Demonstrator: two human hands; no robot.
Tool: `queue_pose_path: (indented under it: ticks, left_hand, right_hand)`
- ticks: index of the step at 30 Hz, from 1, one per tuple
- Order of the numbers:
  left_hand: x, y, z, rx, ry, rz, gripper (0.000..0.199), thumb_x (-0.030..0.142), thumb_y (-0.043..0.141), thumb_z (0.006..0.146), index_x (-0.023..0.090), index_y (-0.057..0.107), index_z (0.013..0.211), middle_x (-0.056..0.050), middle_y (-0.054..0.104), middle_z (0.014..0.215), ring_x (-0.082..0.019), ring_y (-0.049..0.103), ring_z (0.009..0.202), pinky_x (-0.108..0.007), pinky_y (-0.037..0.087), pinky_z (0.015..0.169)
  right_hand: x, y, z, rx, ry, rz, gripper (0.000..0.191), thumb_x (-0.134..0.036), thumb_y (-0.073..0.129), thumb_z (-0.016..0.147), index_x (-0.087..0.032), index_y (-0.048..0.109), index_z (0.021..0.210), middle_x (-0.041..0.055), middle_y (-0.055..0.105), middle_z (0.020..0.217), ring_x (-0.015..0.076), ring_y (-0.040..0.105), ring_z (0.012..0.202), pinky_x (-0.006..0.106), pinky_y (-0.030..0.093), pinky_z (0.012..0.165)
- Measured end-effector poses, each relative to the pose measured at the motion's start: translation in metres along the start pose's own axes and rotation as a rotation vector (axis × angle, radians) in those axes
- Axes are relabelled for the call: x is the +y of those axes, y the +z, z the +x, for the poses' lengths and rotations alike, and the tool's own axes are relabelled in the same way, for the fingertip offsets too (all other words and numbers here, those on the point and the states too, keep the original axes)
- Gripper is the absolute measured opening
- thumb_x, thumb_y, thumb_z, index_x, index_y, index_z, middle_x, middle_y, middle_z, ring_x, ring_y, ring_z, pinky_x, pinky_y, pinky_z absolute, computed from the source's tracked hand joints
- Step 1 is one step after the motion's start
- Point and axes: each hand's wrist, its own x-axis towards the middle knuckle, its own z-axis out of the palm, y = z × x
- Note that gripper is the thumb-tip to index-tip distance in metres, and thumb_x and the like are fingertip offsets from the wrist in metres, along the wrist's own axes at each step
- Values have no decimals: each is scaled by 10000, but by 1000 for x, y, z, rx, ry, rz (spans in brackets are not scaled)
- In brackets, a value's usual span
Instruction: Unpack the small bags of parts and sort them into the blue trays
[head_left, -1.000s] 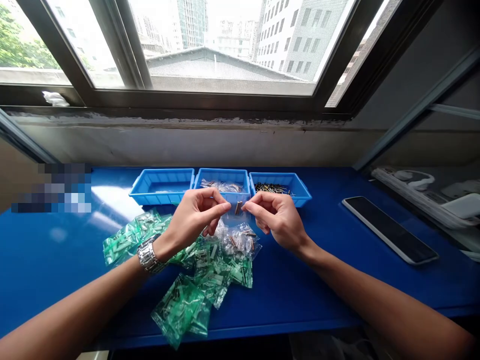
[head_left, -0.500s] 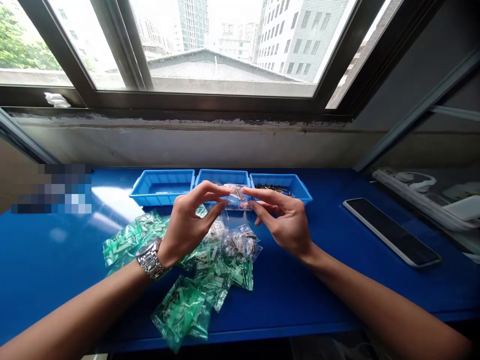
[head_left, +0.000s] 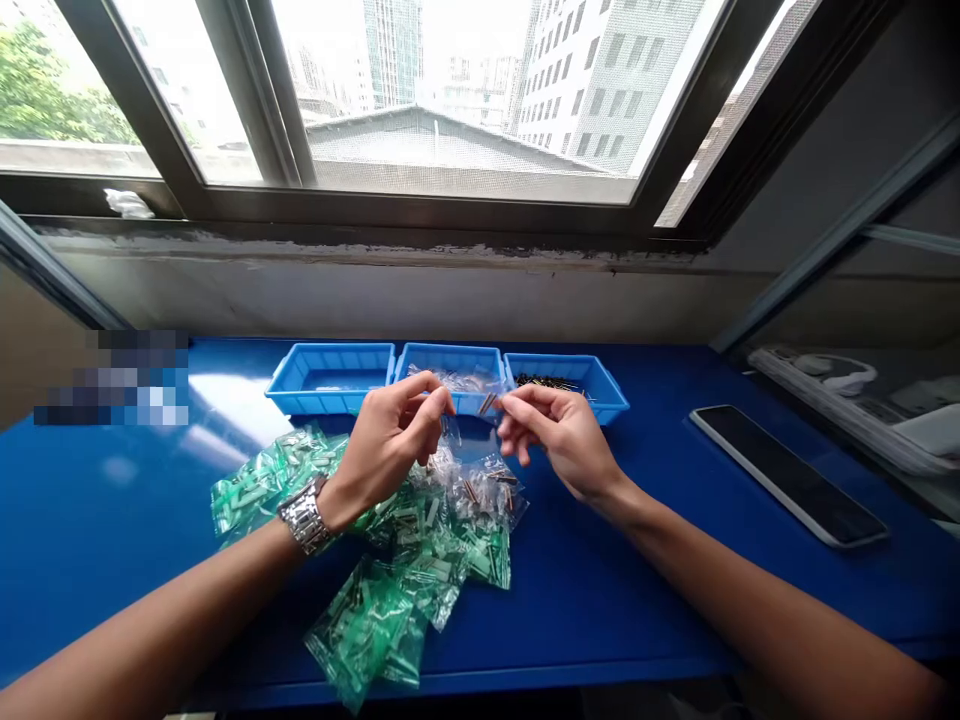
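Note:
Between the thumb and forefinger of my right hand (head_left: 562, 440) is a small clear plastic bag (head_left: 487, 404) with thin brownish metal pieces, likely screws, in it. My left hand (head_left: 397, 430) is closed in a pinch just left of the bag, apart from it. A see-through scrap shows by its fingertips; whether they grip it I cannot make out. Below the hands lies a pile of green-tinted plastic packets (head_left: 367, 620) with small parts inside. On top of that pile, several clear bags (head_left: 487, 490) hold similar brownish metal pieces.
Three blue bins stand in a row at the back: a left bin (head_left: 330, 402), a middle bin (head_left: 450, 352) with clear bags, and a right bin (head_left: 607, 400) with dark screws. A phone (head_left: 787, 475) lies at right on the blue table (head_left: 600, 600), before a window (head_left: 465, 150).
My hands have come apart. Both held the clear bag between them earlier; now only my right hand holds it, and my left fingers have curled in. The view has shifted slightly.

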Motion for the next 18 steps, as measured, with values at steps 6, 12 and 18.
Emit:
queue_pose_path:
  ticks: [6, 12, 18]
  left_hand:
    - [0, 2, 1, 7, 15, 2, 298, 356, 553, 1054, 161, 626, 841, 30, 575, 547, -81, 537, 439, -177, 439, 431]
    - [3, 0, 0, 2, 52, 33, 286, 330, 573, 1044, 151, 638, 831, 29, 573, 538, -74, 535, 439, -170, 426, 428]
    - [1, 0, 0, -21, 71, 65, 304, 333, 578, 1041, 153, 636, 804, 26, 584, 539, -74, 531, 436, -176, 427, 429]
  right_hand:
    - [-1, -3, 6, -108, 141, 79, 380, -404, 787, 901, -188, 773, 1214, 112, 806, 1093, 179, 795, 757, 211, 580, 522]
    - [-23, -18, -4, -324, -146, -624, 216, -351, 709, 964, -168, 817, 996, -6, 675, 629, 106, 569, 485, 232, 441, 473]
    - [-29, -28, -4, -630, -252, -1067, 335, -382, 838, 864, -197, 811, 1143, 29, 754, 886, 157, 666, 730, 252, 475, 624]
